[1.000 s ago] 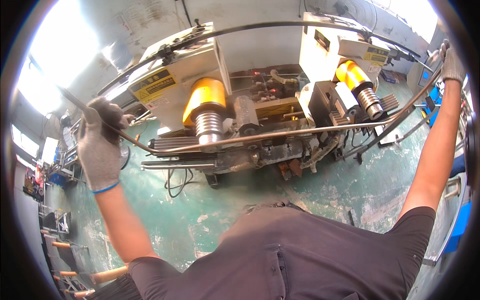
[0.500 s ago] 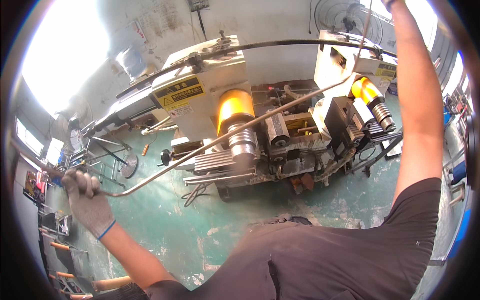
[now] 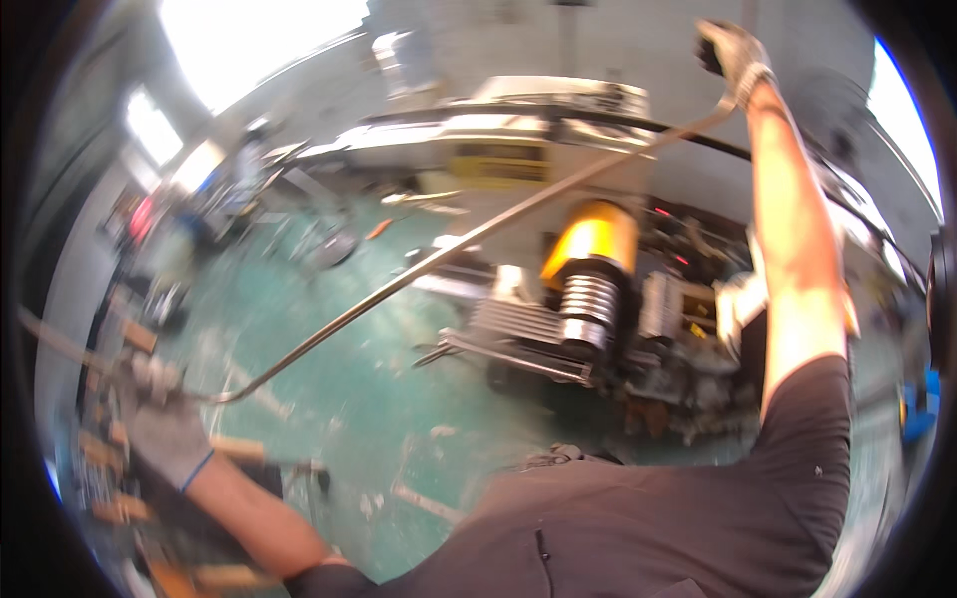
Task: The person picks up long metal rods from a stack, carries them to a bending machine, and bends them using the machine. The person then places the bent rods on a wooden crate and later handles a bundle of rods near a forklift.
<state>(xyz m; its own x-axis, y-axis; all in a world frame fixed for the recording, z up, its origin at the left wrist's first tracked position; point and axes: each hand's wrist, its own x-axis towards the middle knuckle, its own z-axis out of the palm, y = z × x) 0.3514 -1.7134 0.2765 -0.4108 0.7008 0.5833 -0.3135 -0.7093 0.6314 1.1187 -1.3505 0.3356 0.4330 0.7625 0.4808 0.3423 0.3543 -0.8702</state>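
A long, thin bent metal tube (image 3: 439, 261) slants across the view, rising from lower left to upper right. My left hand (image 3: 169, 424), in a pale work glove, is closed around it just beyond a bend, and one end sticks out to the left. My right hand (image 3: 738, 62), also gloved, is raised high at the upper right, its fingers curled at the tube's other bend. Motion blurs that grip. Behind the tube stands a pale machine with a yellow cylinder (image 3: 606, 239) and a ribbed silver shaft (image 3: 588, 307) below it.
A long dark bar (image 3: 688, 135) runs along the machine's top. Metal rails (image 3: 518, 359) jut out at its front. Wooden-looking pieces (image 3: 234, 448) lie on a rack at lower left. The green floor (image 3: 339, 309) is worn. A blue object (image 3: 922, 404) stands far right.
The view has swung left, so the machine sits further right. My right hand has come down into full view at the tube. My left hand keeps its hold.
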